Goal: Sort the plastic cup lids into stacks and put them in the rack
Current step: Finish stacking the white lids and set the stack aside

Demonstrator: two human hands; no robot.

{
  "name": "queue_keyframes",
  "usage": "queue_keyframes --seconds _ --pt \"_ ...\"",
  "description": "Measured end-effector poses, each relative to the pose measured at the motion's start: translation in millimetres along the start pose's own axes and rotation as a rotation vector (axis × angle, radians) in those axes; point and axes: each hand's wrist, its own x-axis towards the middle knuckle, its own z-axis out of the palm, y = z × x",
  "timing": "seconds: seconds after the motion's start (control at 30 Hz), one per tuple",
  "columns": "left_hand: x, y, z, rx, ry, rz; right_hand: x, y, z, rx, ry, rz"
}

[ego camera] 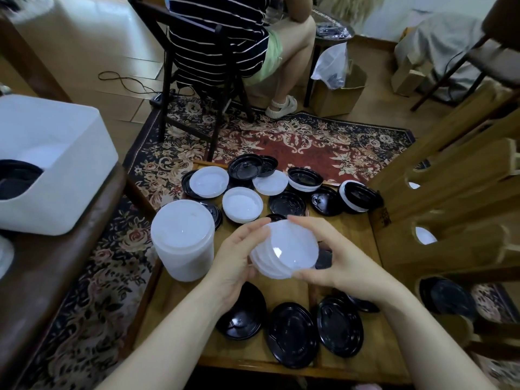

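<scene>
1. Near edge of the tabletop (289,358): three black lids lie flat in a row, one at left (242,313), one in the middle (292,334) and one at right (339,325). A fourth black lid (363,304) shows partly under the right forearm.
2. Centre: the left hand (233,260) and the right hand (337,263) hold one small stack of white lids (284,249) above the tabletop. Each grip is closed on the stack rim, fingers curled round opposite sides. The exact lid count in the stack cannot be told.
3. Left edge: one tall stack of white lids (183,237) stands upright at the tabletop corner, just beside the left hand.
4. Far half: three single white lids lie among the black ones, at (242,204), (208,182) and (270,182). Two short black stacks with white bands stand at (305,179) and (358,197); about five further black lids lie overlapping around them.
5. Right edge: the wooden rack (450,170) adjoins the tabletop. White lids show in two of its openings; black lids (447,298) sit in a near one.
6. Open room: a bare strip of tabletop lies between the near row and the held stack.
7. Beyond: a patterned rug (281,142) and a seated person (225,40) on a chair.
</scene>
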Motion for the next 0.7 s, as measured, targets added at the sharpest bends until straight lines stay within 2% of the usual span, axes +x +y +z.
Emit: queue_keyframes --seconds 0.13,0.3,0.4,0.53,0.63,0.7 --pt "-1 3 1 -0.020 -0.016 -0.004 5 -4 4 -0.004 0.251 0.085" --pt "-2 4 5 -0.021 -0.055 0.007 8 -13 26 -0.210 0.277 0.224" --pt "-2 2 3 -0.058 -0.073 0.035 10 -22 33 -0.255 0.314 0.271" --pt "-1 -2 2 -0.070 -0.069 0.073 10 -18 32 -0.218 0.261 0.318" --pt "-1 -1 3 -0.064 -0.065 0.082 7 -8 24 -0.077 0.115 0.171" --pt "-1 -1 2 -0.076 -0.072 0.080 5 -5 20 -0.099 0.046 0.060"
